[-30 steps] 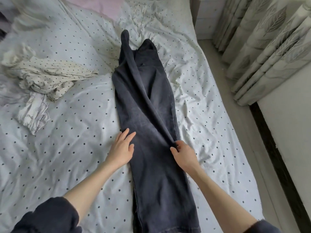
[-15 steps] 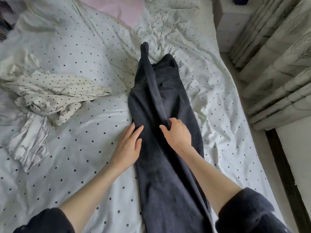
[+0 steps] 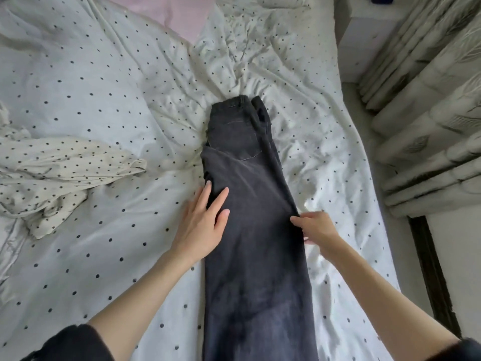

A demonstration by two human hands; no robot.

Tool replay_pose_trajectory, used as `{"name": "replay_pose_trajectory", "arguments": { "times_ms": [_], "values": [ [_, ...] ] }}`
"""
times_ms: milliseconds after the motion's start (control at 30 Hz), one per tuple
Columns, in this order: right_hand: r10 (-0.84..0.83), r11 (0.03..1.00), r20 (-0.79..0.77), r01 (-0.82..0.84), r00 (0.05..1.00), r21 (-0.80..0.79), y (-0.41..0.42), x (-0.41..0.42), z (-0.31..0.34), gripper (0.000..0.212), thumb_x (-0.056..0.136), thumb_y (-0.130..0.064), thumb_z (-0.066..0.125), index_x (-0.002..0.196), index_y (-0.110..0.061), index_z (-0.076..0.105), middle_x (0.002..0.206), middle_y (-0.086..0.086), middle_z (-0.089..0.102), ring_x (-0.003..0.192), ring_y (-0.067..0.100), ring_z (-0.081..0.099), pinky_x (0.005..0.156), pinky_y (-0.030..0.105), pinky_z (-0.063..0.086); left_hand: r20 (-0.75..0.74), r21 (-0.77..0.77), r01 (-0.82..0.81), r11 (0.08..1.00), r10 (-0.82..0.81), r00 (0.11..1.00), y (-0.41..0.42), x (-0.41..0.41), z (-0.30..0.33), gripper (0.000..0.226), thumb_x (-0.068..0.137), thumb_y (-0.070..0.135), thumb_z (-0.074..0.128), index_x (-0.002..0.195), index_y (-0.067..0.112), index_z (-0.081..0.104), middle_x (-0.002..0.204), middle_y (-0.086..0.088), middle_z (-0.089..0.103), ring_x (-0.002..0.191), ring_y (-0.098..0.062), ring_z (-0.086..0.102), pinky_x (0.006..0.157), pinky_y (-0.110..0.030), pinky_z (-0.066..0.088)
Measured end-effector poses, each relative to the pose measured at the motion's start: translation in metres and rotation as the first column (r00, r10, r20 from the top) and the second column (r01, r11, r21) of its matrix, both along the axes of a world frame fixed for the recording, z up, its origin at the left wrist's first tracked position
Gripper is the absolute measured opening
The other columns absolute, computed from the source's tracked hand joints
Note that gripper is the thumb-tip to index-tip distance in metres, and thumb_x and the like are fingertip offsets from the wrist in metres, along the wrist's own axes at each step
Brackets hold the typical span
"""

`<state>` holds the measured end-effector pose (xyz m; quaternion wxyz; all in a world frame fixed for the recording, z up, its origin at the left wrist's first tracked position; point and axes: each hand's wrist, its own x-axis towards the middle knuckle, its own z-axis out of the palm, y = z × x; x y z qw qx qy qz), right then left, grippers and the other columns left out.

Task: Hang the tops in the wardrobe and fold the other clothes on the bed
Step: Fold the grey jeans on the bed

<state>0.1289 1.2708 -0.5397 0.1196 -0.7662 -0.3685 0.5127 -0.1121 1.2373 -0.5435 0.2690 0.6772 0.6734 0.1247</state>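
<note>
- One view, head camera: dark jeans (image 3: 250, 230) lie lengthwise on the dotted bed (image 3: 104, 256), legs stacked one on the other, waistband at the far end.
- Left hand (image 3: 203, 225): released, fingers straight, flat on the left edge of the jeans.
- Right hand (image 3: 316, 227): at the right edge, fingers bent; grasp cannot be told.
- Progress, judged: lengthwise fold done; crosswise folds remain.
- A crumpled dotted garment (image 3: 59, 175) lies well to the left, not yet handled. The wardrobe is not in view.
</note>
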Motion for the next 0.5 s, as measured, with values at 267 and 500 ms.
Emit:
{"name": "replay_pose_trajectory", "arguments": {
  "times_ms": [267,500],
  "values": [
    [0.100,0.989,0.047,-0.105,0.994,0.108,0.118,-0.035,-0.021,0.048,0.090,-0.037,0.058,0.055,-0.009,0.042,0.060,0.005,0.042,0.061,0.021,0.043,0.059,0.030,0.036,-0.055,-0.084,-0.124,0.989,0.120,0.991,0.054,0.000,-0.016,0.059,0.097,0.041,0.039,0.149,0.038,0.010,0.150,-0.012,0.026,0.141,-0.023,0.015,0.116,-0.039,0.015],
    [0.187,0.974,0.074,-0.195,0.980,0.115,0.180,-0.060,-0.046,0.036,0.090,-0.022,0.060,0.118,0.002,0.057,0.117,0.016,0.062,0.109,0.031,0.057,0.088,0.034,0.046,0.054,-0.033,-0.302,0.953,0.304,0.951,0.069,0.005,-0.016,0.070,0.090,0.048,0.048,0.149,0.036,0.012,0.157,-0.005,0.007,0.144,-0.020,0.010,0.113,-0.039,0.019]
  ]
}}
